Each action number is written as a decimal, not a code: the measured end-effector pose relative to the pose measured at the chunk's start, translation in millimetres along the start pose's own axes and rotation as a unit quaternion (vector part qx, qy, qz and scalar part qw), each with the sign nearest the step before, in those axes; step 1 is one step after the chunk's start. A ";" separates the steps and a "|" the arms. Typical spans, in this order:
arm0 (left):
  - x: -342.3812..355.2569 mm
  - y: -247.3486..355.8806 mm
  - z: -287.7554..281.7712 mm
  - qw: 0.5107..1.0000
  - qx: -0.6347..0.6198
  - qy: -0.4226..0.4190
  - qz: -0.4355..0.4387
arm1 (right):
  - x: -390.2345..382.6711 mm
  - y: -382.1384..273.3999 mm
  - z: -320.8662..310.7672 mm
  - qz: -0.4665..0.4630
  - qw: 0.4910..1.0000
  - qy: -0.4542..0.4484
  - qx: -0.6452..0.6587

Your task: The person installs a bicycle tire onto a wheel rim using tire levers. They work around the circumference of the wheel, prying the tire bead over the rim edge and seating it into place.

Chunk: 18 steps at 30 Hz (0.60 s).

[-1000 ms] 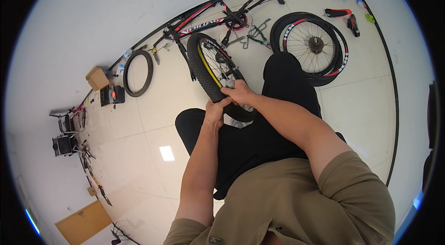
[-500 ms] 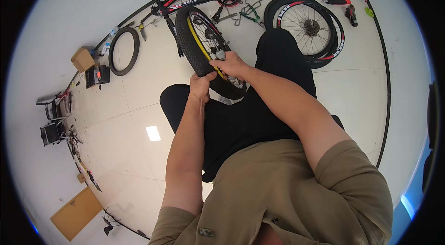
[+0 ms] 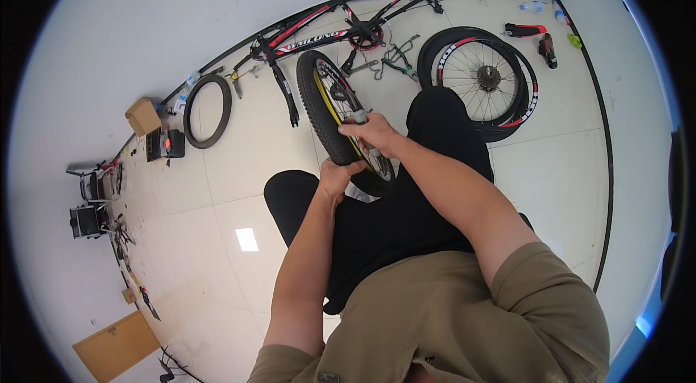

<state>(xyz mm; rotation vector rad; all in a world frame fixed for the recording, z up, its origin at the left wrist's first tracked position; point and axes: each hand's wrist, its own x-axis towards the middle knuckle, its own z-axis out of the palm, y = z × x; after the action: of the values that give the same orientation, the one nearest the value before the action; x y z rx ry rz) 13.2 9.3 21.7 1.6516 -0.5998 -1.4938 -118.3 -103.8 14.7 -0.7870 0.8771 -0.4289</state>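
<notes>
Between my knees a bicycle wheel stands tilted, its knobby black tyre (image 3: 319, 111) on a rim with a yellow band (image 3: 328, 99) along the edge. My left hand (image 3: 338, 178) is closed round the tyre at the near part, thumb across its side. My right hand (image 3: 374, 133) is wrapped round a grey tool (image 3: 358, 117) with a cylindrical end, held against the rim beside the spokes. The fingers hide most of that tool, so its exact kind does not show.
A black and red bicycle frame (image 3: 317, 42) lies beyond the wheel. To the right is a second wheel (image 3: 488, 78) with a cassette, partly over a tyre. A loose tyre (image 3: 208, 112), an open cardboard box (image 3: 143, 117) and a black toolbox (image 3: 156, 145) are at the left.
The view has tilted up, so everything sits lower in the picture. Both hands keep about the same places on the wheel.
</notes>
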 end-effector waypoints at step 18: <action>6.4 5.3 -21.4 0.974 -0.221 0.014 0.041 | -1.0 2.7 2.0 0.024 0.990 -0.036 -0.132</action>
<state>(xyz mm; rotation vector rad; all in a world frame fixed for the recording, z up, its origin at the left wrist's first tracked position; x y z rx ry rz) 36.0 6.6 21.6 1.2845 -0.2860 -1.4176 -117.1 -100.6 14.0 -1.0167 0.8944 -0.2419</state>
